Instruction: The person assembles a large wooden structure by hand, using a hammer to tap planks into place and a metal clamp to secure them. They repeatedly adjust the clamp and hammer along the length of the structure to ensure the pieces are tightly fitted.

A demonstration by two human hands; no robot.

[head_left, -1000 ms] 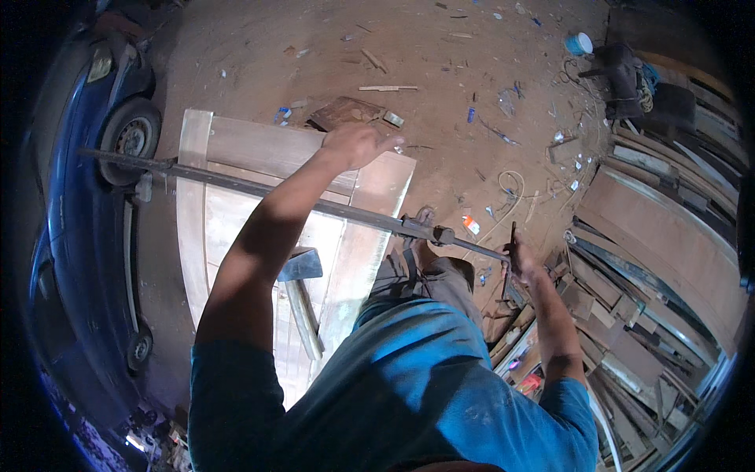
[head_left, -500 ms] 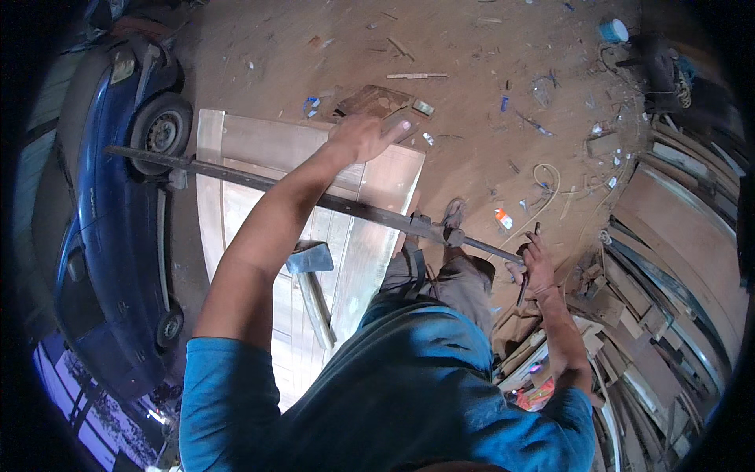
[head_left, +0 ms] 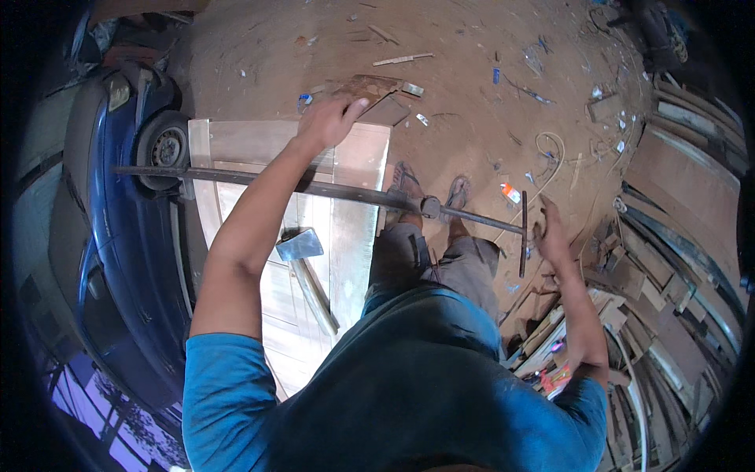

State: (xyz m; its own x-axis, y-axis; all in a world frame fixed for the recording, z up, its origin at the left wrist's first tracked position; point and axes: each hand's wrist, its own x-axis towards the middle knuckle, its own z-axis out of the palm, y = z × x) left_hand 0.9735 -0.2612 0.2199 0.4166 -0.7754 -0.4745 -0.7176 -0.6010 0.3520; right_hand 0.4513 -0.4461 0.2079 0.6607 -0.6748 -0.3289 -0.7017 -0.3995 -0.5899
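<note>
A long dark bar clamp (head_left: 338, 191) lies across a pale wooden panelled door (head_left: 355, 236), with its screw end reaching out past the right edge. At that end is a T-handle (head_left: 524, 236), turned roughly crosswise to the bar. My right hand (head_left: 554, 236) is just right of the handle, fingers apart and not wrapped round it. Beyond the bar, my left hand (head_left: 324, 127) is at the door's far part, thumb stretched out; its other fingers show only partly. A hammer with a blocky metal head (head_left: 300, 245) and pale handle lies on the door, nearer my body.
A blue car (head_left: 118, 236) stands close on the left, its wheel (head_left: 167, 149) by the clamp's far end. Stacked boards and offcuts (head_left: 684, 212) fill the right side. Wood scraps (head_left: 403, 59) and litter lie on the dirt floor. My sandalled feet (head_left: 458, 189) stand beside the door.
My right hand has come off the T-handle, which has turned. My left hand has shifted slightly left. The view has shifted a little, and the clamp now lies nearer level across it.
</note>
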